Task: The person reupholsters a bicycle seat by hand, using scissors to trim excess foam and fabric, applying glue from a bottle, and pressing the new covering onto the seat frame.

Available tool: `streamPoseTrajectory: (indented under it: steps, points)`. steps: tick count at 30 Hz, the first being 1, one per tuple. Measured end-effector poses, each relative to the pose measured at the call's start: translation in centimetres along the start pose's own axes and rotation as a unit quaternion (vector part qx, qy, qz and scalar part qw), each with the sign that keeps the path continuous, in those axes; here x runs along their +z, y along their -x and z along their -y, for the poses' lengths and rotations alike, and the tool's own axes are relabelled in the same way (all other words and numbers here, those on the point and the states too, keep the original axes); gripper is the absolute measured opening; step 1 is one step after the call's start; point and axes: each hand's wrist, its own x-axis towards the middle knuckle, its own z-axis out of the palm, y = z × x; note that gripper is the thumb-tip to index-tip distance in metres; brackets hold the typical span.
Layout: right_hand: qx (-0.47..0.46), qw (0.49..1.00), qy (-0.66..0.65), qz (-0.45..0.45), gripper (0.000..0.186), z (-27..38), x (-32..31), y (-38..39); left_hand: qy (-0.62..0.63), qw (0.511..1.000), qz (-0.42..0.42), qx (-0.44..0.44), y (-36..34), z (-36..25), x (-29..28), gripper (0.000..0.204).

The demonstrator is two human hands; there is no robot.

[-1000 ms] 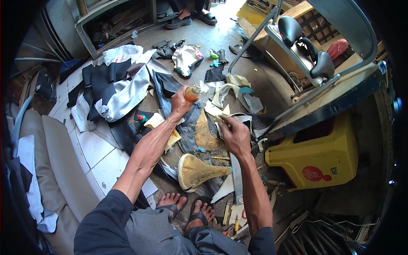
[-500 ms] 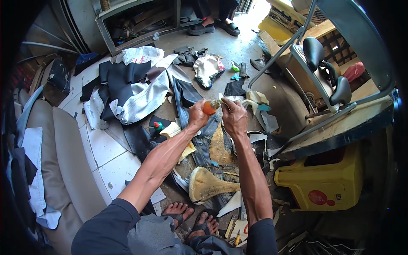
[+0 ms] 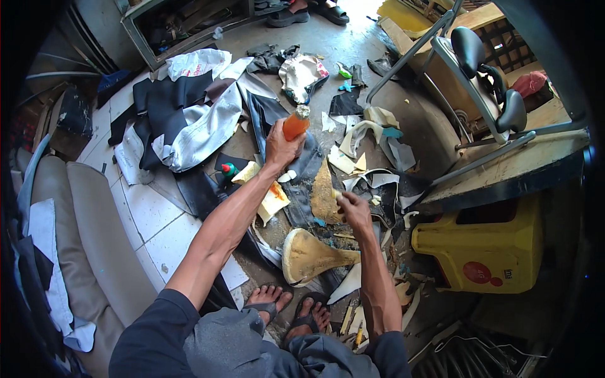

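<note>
My left hand (image 3: pixel 282 146) is wrapped around an orange bottle (image 3: pixel 295 126), whose pale, crusted neck points up and away from me. Lower and to the right, my right hand (image 3: pixel 356 213) pinches a small pale-yellow piece (image 3: pixel 337 194), perhaps foam. Just left of these fingers, a brown, rough, tapering piece (image 3: pixel 324 189) lies on dark material. Nearer my feet rests a yellowish bicycle-saddle shape (image 3: pixel 309 257), wide at the left and narrowing toward my right forearm.
Black and silvery sheet material (image 3: pixel 205 135) is heaped at the left on white tiles. Several scraps (image 3: pixel 365 142) litter the floor ahead. A metal-framed chair (image 3: pixel 435 82) holding black saddles and a yellow plastic stool (image 3: pixel 482 252) stand at the right. Another person's sandalled feet (image 3: pixel 290 16) show at the far edge.
My hands have parted. The right came down toward me with the small pale piece, while the left moved slightly away with the bottle, uncovering its neck. The view has shifted a little.
</note>
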Motion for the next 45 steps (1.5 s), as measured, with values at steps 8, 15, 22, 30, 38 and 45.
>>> streamPoseTrajectory:
  steps: [8, 15, 22, 30, 38, 45]
  points:
    - [-0.108, 0.974, 0.2, 0.021, 0.029, -6.2, 1.7, -0.4, -0.094, 0.988, -0.124, -0.02, 3.3, -0.5, -0.9, 0.062]
    - [-0.174, 0.908, 0.38, 0.043, 0.025, -5.3, 3.5, -2.3, -0.189, 0.956, 0.194, 0.109, 12.9, -1.5, 0.7, 0.028]
    - [-0.212, 0.893, 0.389, 0.075, 0.027, -7.0, 2.0, -0.7, -0.294, 0.879, 0.352, 0.133, 13.9, -0.4, 1.6, 0.033]
    - [-0.201, 0.891, 0.404, 0.044, 0.026, -6.5, 1.3, -1.1, -0.291, 0.874, 0.37, 0.117, 13.7, -1.4, 1.4, 0.037]
    - [-0.207, 0.906, 0.368, 0.014, 0.031, -6.0, 1.0, 0.2, -0.305, 0.866, 0.376, 0.124, 13.7, -0.6, 1.4, 0.039]
    - [-0.267, 0.84, 0.468, 0.065, 0.032, -8.5, -0.4, 1.3, -0.306, 0.868, 0.365, 0.138, 13.7, -0.4, 1.5, 0.038]
